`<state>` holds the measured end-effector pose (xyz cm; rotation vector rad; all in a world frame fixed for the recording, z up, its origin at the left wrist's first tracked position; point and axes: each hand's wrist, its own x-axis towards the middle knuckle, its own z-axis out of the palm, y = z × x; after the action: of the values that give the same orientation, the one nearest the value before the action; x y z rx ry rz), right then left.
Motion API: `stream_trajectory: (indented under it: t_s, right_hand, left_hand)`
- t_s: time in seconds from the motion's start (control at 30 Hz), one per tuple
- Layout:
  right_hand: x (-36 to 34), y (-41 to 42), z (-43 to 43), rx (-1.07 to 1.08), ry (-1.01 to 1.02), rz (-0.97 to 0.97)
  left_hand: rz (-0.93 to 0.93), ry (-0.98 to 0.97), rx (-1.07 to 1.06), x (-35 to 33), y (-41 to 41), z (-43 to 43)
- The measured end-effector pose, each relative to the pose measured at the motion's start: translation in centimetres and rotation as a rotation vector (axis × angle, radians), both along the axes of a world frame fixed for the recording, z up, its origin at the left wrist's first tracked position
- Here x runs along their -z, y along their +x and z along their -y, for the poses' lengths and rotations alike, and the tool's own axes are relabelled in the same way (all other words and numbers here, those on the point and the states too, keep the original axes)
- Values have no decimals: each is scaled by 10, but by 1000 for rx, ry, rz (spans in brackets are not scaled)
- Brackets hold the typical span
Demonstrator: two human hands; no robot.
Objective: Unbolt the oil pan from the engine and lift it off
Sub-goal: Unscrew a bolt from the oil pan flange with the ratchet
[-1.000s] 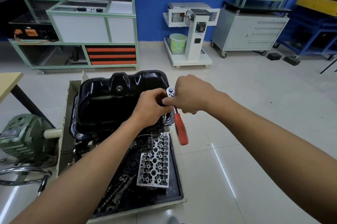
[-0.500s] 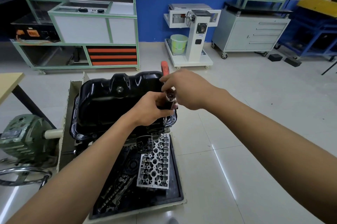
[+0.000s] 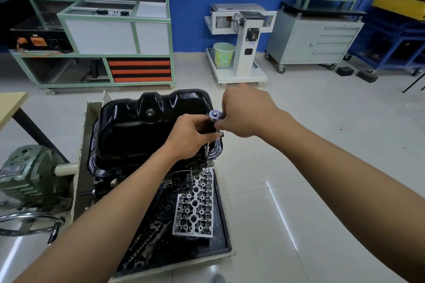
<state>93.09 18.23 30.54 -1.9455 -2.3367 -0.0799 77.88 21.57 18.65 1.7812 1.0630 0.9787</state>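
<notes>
Sitting sump-up on the engine point(image 3: 195, 164), long axis left to right, the oil pan point(image 3: 142, 130) has the left hand point(image 3: 190, 137) gripping the upright extension point(image 3: 207, 148) at its right flange, the right hand point(image 3: 246, 112) clenched round the ratchet point(image 3: 216, 114), above a tray point(image 3: 220, 232) on floor tiles point(image 3: 299, 190).
</notes>
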Motion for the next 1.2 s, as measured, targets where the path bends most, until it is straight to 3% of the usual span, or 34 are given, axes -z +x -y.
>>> stream_trajectory:
  t_s: [0.23, 0.6, 0.83, 0.9, 1.03, 1.2]
  right_hand:
    - [16, -11, 4, 66, -36, -134]
    - [2, -1, -2, 8, -14, 83]
    - [13, 2, -15, -398, -23, 41]
    - [16, 4, -15, -424, -6, 16]
    - [16, 4, -15, -361, 18, 19]
    - [3, 2, -6, -135, 39, 123]
  left_hand:
    - [-70, 59, -46, 2, 4, -3]
    - [-10, -95, 115, -11, -4, -2]
    - [-135, -140, 213, -12, -8, -7]
    - [-147, -133, 207, -11, -9, -6]
    - [-100, -117, 150, -8, -8, -3]
    - [-94, -46, 77, -5, -6, 2]
